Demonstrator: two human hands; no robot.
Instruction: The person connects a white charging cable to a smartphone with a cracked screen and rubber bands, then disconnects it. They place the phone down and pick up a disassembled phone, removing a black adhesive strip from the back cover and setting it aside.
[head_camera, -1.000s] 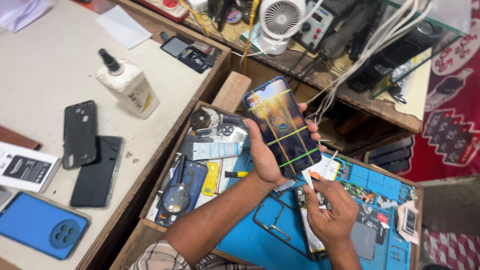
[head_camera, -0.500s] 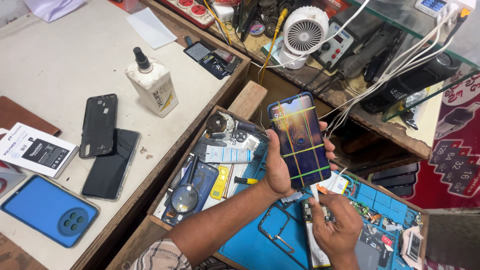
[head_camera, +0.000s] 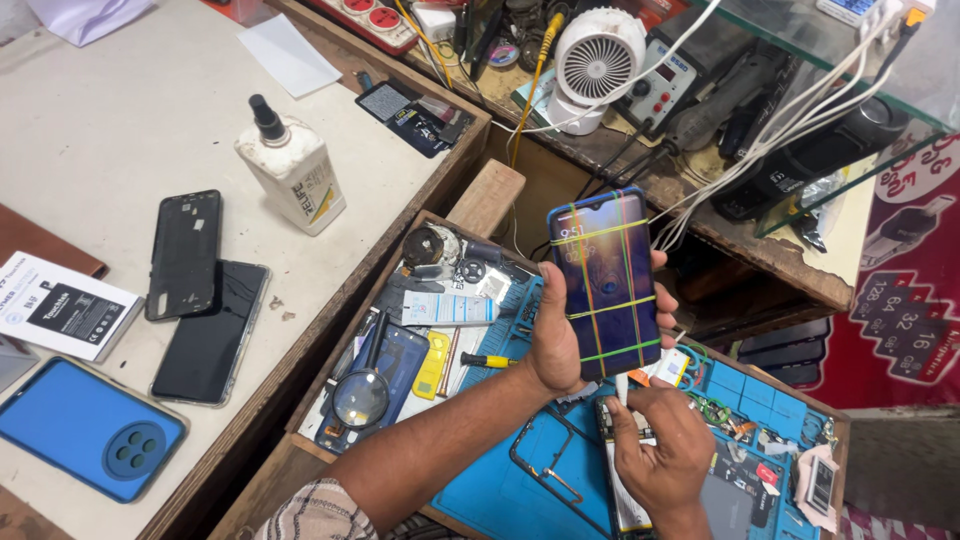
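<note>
My left hand (head_camera: 556, 335) holds a smartphone (head_camera: 604, 280) upright, its lit screen facing me and bound with several coloured rubber bands. My right hand (head_camera: 660, 450) is just below the phone's lower edge, pinching a small white plug (head_camera: 622, 388) against its bottom end. Both hands hover above a blue work mat (head_camera: 520, 490) in a wooden drawer. A dark phone frame (head_camera: 545, 465) lies on the mat under my wrists.
The drawer also holds a magnifying glass (head_camera: 362, 395), a yellow screwdriver (head_camera: 488, 360) and small parts. On the pale table to the left lie a white glue bottle (head_camera: 292, 175), two black phone pieces (head_camera: 185, 255), a blue phone back (head_camera: 85, 428). A small fan (head_camera: 597, 60) and white cables (head_camera: 800, 110) crowd the shelf behind.
My left hand has tilted the banded phone more upright and a little right. My right hand has risen from the mat to the phone's bottom edge with the white plug.
</note>
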